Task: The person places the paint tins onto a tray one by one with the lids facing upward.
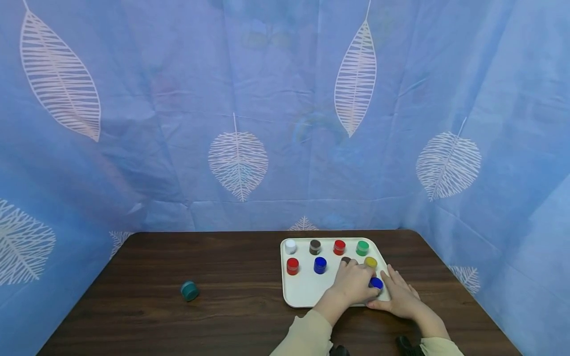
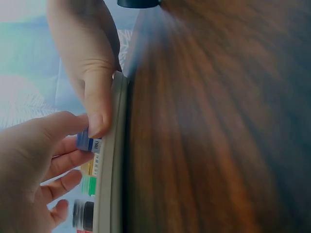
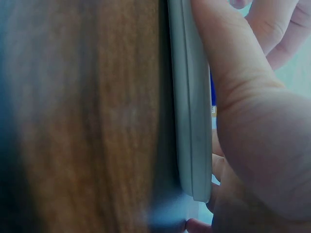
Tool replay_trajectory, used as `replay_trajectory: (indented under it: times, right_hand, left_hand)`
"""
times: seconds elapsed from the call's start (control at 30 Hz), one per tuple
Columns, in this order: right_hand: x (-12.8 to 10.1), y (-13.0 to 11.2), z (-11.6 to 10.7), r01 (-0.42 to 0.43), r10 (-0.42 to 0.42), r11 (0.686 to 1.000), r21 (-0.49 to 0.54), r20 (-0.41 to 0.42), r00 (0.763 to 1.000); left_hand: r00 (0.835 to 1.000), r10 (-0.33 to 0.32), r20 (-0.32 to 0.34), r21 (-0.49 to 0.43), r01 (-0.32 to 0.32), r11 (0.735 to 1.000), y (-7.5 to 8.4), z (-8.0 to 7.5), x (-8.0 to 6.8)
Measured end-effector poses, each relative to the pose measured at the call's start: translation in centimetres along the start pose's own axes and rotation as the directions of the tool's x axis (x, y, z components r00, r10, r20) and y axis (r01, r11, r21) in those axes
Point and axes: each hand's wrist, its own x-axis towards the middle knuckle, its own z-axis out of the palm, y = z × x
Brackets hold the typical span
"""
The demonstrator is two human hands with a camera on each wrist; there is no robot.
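Observation:
At the front right of a white tray (image 1: 303, 292), my left hand (image 1: 349, 284) pinches a small blue paint jar (image 1: 376, 283) between thumb and fingers. In the left wrist view, a printed label shows on this blue jar (image 2: 85, 142) low on its side. My right hand (image 1: 402, 297) rests at the tray's right front corner, fingers spread along the side and thumb laid on the front rim. The right wrist view shows that thumb (image 3: 233, 53) over the tray's rim (image 3: 194, 121). Just behind the left fingers stand a yellow jar (image 1: 371, 262) and a partly hidden dark jar (image 1: 345, 259).
More jars stand upright in rows on the tray: white (image 1: 290, 246), dark (image 1: 314, 246), red (image 1: 339, 247), green (image 1: 362, 247), another red (image 1: 292, 266) and another blue (image 1: 319, 265). A teal jar (image 1: 189, 290) lies tipped on the brown table (image 1: 236, 277), left of the tray.

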Motion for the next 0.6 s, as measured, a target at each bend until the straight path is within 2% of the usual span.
replay_trajectory:
  times: [0.13, 0.33, 0.6]
  right_hand:
    - [0.0, -0.05, 0.0, 0.008, -0.008, 1.0, -0.002, -0.007, 1.0]
    - [0.06, 0.02, 0.03, 0.013, -0.013, 1.0, 0.015, -0.005, 1.0]
    - [0.1, 0.15, 0.1, -0.004, 0.004, 1.0, 0.007, -0.001, 1.0]
  left_hand:
    - [0.999, -0.004, 0.031, -0.015, 0.005, 1.0, 0.16, 0.01, 0.27]
    - [0.999, -0.007, 0.044, -0.001, 0.007, 1.0, 0.43, -0.02, 0.55]
    - [0.997, -0.024, 0.068, 0.028, 0.022, 0.999, 0.24, -0.36, 0.1]
